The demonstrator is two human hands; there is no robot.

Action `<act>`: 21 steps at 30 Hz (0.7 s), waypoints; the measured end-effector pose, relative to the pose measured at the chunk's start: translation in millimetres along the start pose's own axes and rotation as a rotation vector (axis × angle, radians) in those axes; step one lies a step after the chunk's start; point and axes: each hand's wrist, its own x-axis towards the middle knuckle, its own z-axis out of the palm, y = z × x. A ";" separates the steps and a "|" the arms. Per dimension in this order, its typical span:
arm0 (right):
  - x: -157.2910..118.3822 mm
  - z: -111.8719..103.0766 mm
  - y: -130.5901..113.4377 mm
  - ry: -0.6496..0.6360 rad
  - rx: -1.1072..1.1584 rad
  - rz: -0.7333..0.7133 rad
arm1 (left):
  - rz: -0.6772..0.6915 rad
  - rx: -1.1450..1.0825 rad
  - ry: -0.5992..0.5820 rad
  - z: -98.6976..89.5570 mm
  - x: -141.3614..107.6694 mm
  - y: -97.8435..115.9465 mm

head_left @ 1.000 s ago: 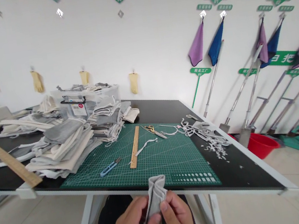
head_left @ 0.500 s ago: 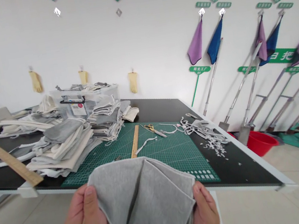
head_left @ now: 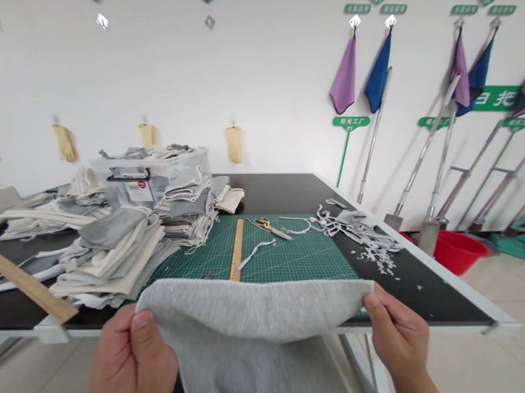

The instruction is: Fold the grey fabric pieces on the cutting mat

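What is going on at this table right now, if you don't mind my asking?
A person is holding a grey cloth spread out by its top corners, one in the left hand and one in the right hand, at the near edge of a black table. On the table lie a green cutting mat, a wooden ruler, scissors, stacks of folded cloth and a heap of trimmings.

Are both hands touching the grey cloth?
Touching. The head view shows the left hand pinching one top corner of the grey cloth and the right hand pinching the other.
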 end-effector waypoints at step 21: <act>81.6 31.7 -44.1 0.389 -0.128 -0.079 | -0.051 -0.105 -0.075 18.9 24.4 38.4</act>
